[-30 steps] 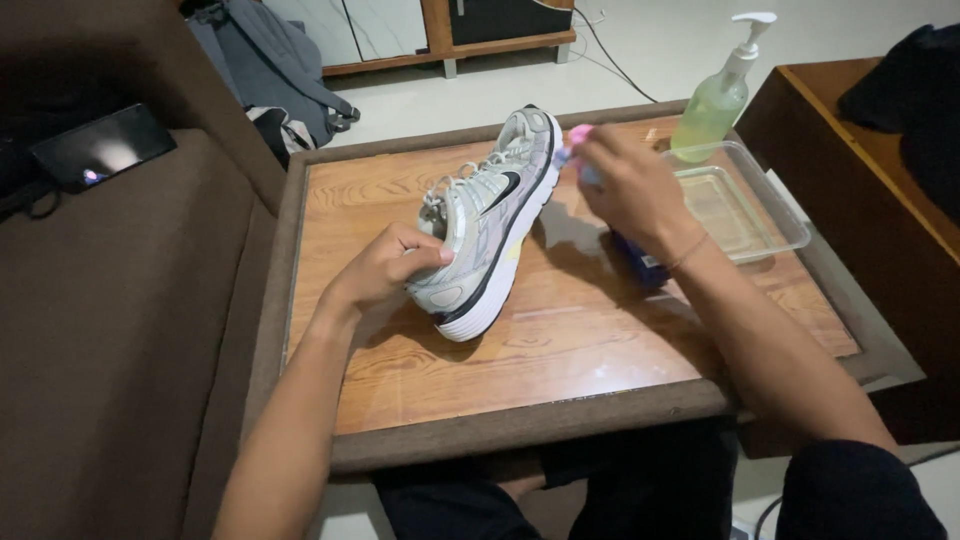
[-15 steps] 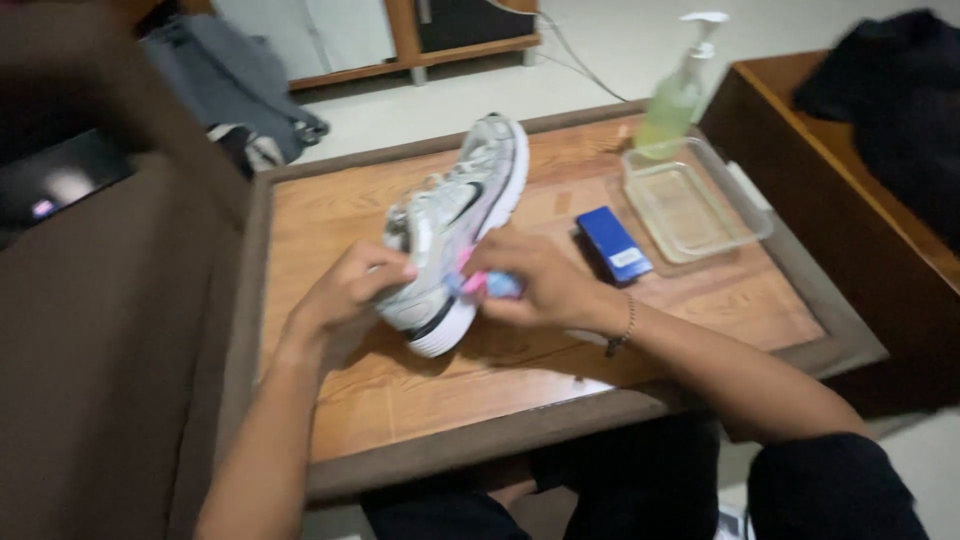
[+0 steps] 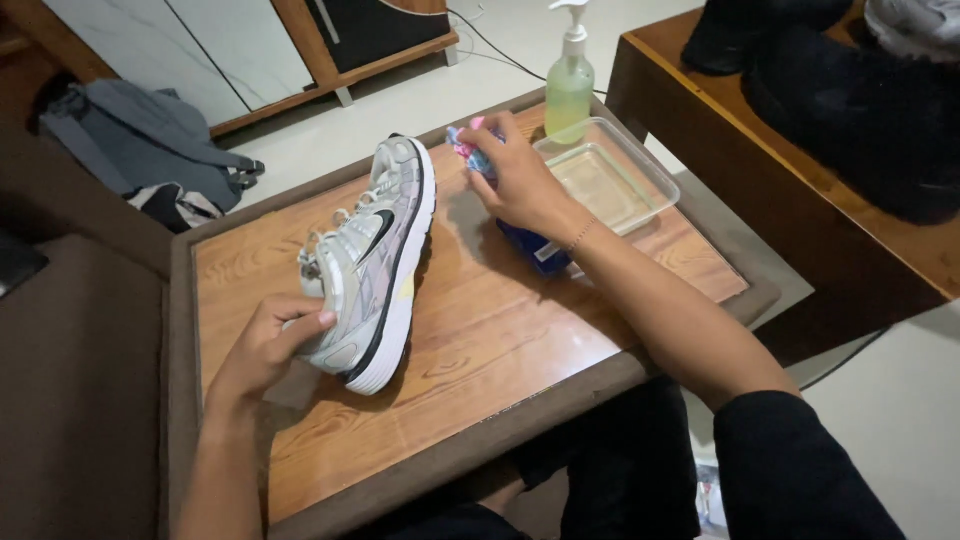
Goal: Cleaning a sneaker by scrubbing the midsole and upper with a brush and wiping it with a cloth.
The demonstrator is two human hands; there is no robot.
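We are cupping the shoe's [image 3: 372, 262] heel with our left hand [image 3: 265, 345], fingers curled, near the table's [image 3: 480, 350] left edge. Our right hand [image 3: 520, 180], arm outstretched, is pinching what may be a brush [image 3: 465, 145] at the far edge.

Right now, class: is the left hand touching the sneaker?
Touching. The head view shows the left hand wrapped around the sneaker at its heel, fingers pressed against it.

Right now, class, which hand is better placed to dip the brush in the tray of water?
The right hand: it holds the brush right beside the tray. The left hand grips the shoe's heel, farther away.
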